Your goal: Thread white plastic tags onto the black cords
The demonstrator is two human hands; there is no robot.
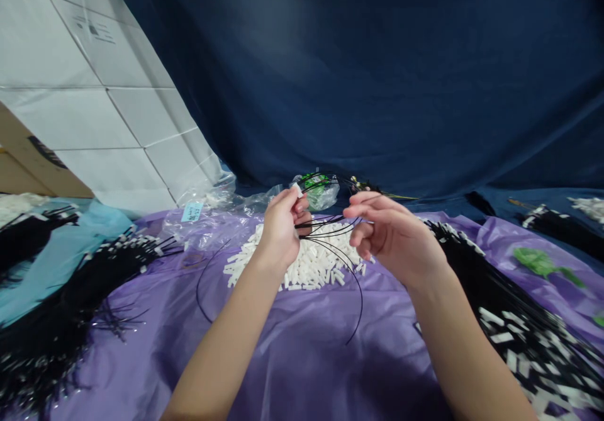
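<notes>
My left hand (282,227) is closed around several thin black wires (325,223). A small white plastic piece (297,189) shows at its thumb and fingertip. The wires fan out to the right, and one long end bends down over the purple sheet. Facing it, my right hand (394,232) has its fingers half curled and apart, right beside the wires; whether a fingertip touches one I cannot tell. Below and behind both hands lies a heap of small white plastic pieces (311,270).
Bundles of black wires with white ends lie at left (70,308) and right (476,282) on the purple sheet (283,339). Behind the heap are a clear plastic bag with a label (192,212) and a bag of green pieces (317,188). A dark blue curtain (377,81) hangs behind.
</notes>
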